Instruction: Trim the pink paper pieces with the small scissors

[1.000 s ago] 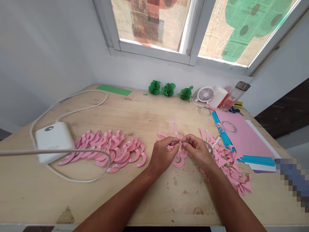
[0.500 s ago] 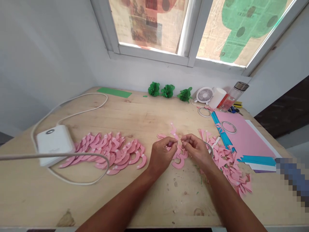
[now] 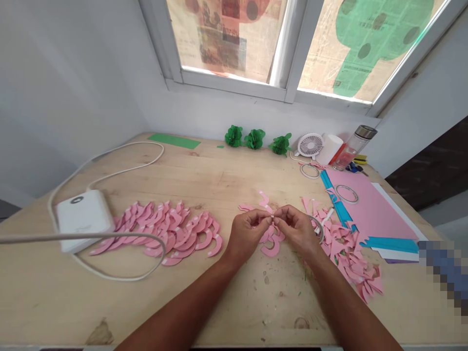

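My left hand (image 3: 248,234) and my right hand (image 3: 298,231) meet over the middle of the table. Thumb and forefinger of each are pinched together, fingertips touching at a small whitish scrap (image 3: 272,216). It is too small to tell its kind. Below and behind the fingers lie curved pink paper pieces (image 3: 270,249), partly hidden by the hands. Another curved pink piece (image 3: 263,199) with a white patch shows just beyond the fingertips. A thin tape roll (image 3: 320,228) sits against the outer side of my right hand; whether the hand holds it, I cannot tell.
Left of the hands spreads a pile of curved pink pieces (image 3: 183,234), beside a white power bank (image 3: 84,219) with a looping cable. Pink offcuts (image 3: 343,248) and coloured sheets (image 3: 376,209) lie right. Green paper balls (image 3: 255,139), a fan (image 3: 310,145) and a bottle (image 3: 354,146) stand behind.
My fingertips have come together; a small gap between the two hands has closed. The whitish scrap now shows between them. The surrounding things have stayed put.
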`<control>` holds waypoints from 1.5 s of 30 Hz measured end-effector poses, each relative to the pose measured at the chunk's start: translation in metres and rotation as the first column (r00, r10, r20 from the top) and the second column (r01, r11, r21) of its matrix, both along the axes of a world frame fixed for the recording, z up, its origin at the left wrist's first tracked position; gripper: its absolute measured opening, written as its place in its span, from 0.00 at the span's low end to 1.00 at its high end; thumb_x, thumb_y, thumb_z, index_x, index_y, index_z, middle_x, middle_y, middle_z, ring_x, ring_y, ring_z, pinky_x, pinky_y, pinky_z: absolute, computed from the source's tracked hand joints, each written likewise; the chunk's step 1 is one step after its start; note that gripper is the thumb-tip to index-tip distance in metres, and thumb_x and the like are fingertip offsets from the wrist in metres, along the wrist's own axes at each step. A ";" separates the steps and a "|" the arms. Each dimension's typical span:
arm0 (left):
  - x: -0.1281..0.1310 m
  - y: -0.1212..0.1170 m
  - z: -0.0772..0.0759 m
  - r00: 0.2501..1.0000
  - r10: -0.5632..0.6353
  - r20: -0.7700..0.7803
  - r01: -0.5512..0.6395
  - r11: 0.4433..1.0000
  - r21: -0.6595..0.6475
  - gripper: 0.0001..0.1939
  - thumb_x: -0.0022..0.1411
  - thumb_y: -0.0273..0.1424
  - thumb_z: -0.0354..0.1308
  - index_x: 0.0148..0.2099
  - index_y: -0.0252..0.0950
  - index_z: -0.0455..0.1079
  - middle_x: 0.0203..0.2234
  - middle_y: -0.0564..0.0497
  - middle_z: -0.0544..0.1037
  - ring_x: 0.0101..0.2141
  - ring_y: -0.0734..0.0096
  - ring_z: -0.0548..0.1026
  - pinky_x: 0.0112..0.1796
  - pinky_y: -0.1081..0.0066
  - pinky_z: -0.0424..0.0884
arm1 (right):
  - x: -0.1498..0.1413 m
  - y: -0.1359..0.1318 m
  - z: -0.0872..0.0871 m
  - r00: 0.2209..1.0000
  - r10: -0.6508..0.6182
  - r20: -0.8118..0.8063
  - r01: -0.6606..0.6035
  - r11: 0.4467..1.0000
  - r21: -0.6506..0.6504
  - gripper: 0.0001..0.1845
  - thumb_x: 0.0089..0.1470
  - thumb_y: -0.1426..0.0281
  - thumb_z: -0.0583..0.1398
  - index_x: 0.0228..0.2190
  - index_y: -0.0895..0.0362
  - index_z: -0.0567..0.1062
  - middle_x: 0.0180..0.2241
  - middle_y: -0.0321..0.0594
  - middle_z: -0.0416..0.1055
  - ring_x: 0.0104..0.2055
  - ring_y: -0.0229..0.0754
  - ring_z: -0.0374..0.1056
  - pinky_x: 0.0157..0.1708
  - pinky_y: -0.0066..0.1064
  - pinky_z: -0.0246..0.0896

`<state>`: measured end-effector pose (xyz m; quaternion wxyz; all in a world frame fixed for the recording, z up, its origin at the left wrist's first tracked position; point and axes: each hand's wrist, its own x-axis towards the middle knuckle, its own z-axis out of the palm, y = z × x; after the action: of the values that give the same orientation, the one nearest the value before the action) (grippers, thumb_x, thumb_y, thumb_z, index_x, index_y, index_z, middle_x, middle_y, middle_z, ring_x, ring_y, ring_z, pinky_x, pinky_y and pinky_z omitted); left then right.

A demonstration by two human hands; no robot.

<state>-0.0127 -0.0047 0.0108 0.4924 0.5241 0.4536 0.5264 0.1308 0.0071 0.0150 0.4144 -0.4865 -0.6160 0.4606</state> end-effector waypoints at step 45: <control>-0.002 -0.002 0.003 0.992 0.033 -0.118 -0.019 0.994 0.111 0.06 0.52 0.27 0.55 0.29 0.34 0.73 0.25 0.52 0.77 0.26 0.73 0.72 0.25 0.77 0.67 | -0.005 -0.007 0.009 0.960 -0.117 0.254 0.063 0.976 0.210 0.03 0.48 0.71 0.56 0.27 0.57 0.69 0.20 0.32 0.64 0.21 0.33 0.56 0.21 0.25 0.52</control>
<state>-0.0142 -0.0065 0.0140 0.4277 0.5752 0.4596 0.5245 0.1258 0.0000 0.0240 0.3957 -0.5273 -0.6859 0.3080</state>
